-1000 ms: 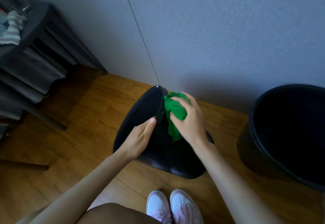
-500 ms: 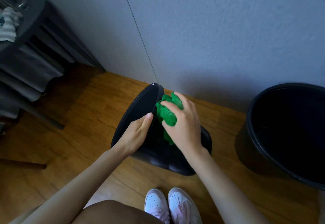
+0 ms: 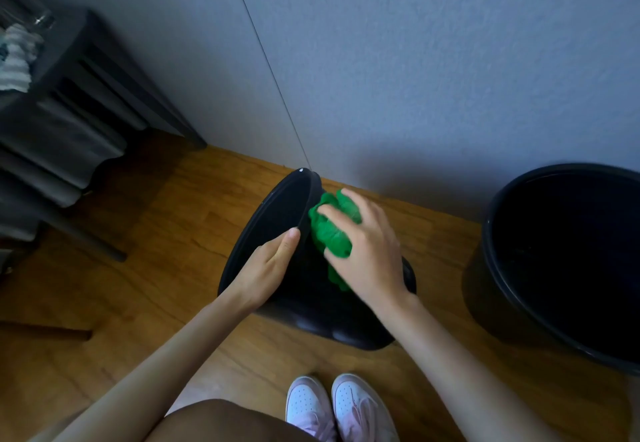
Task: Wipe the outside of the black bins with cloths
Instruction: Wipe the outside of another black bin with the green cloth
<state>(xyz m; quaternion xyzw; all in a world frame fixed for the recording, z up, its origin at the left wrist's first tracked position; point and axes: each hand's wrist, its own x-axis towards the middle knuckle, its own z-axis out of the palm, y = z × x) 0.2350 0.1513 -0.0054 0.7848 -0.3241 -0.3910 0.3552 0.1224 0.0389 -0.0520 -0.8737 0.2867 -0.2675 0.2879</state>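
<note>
I see one black bin [image 3: 304, 303] tipped on its side on the floor, mouth facing left; a crumpled green cloth [image 3: 330, 237] presses its outer wall; a second black bin [image 3: 554, 268] stands upright, well apart.

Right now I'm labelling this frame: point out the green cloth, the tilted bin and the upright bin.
green cloth [image 3: 330, 233], head view, on the bunched folds beside the fingers.
tilted bin [image 3: 313, 306], head view, on its outer wall.
upright bin [image 3: 485, 289], head view, on its outer left wall.
</note>
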